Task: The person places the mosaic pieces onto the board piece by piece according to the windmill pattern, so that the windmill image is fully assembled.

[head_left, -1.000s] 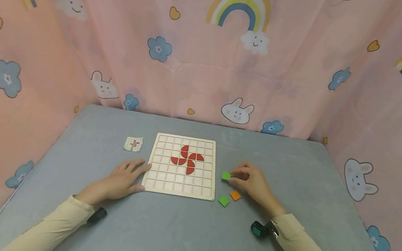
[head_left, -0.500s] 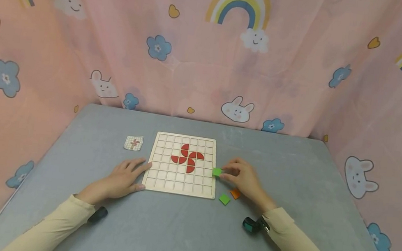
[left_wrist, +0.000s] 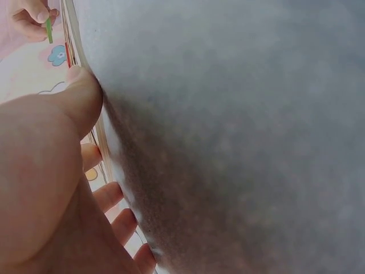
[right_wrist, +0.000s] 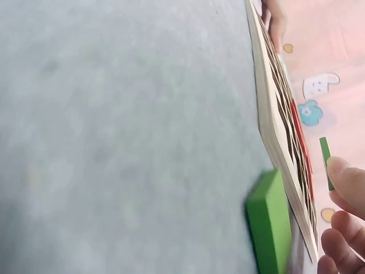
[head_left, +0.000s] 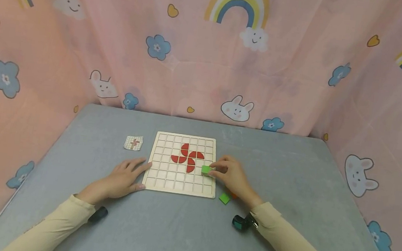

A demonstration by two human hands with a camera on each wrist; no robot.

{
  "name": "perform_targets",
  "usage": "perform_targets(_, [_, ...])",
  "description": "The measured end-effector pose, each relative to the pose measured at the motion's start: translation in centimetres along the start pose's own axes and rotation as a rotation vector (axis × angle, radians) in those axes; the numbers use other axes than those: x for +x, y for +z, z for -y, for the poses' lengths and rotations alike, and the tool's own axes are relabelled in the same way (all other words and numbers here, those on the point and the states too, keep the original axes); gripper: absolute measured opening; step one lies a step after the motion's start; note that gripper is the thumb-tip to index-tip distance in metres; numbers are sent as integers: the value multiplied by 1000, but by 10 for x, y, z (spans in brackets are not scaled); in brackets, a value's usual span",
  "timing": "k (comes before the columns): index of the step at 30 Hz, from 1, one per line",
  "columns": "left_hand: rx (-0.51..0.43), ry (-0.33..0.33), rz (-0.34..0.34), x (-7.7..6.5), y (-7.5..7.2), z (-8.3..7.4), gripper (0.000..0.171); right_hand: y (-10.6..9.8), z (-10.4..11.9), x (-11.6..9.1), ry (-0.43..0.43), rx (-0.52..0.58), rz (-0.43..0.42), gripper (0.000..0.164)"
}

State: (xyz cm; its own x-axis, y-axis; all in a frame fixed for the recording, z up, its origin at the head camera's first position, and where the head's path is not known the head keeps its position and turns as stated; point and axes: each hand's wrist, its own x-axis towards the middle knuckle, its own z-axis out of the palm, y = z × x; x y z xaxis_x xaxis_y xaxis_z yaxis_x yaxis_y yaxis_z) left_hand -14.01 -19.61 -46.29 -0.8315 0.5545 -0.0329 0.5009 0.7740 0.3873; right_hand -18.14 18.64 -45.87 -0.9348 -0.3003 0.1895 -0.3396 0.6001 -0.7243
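Observation:
A pale wooden grid board [head_left: 172, 182] lies on the table, with several red quarter-circle pieces [head_left: 184, 149] set in a pinwheel near its middle. Over the board's right part, my right hand [head_left: 233, 181] pinches a green square tile [head_left: 206, 170] between thumb and fingers. The right wrist view shows this held tile [right_wrist: 326, 162] raised above the board's surface. My left hand [head_left: 118, 182] rests at the board's left edge, thumb and fingertips touching it, fingers spread. A second green tile [head_left: 224, 198] lies by the board's lower right corner, beside an orange tile [head_left: 234, 195] mostly hidden by my right hand.
Left of the board lies a small paper card [head_left: 133, 143] printed with a red pinwheel on a grid. The grey table [head_left: 173, 234] meets a pink patterned curtain [head_left: 191, 79] at its back and sides.
My right hand has moved left, carrying the green tile from the table beside the board to over its right columns. The left hand has stayed in place.

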Motion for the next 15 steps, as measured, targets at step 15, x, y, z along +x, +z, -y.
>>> perform_targets(15, [6, 2, 7, 0, -3, -2, 68, 26, 10, 15, -57, 8, -16, 17])
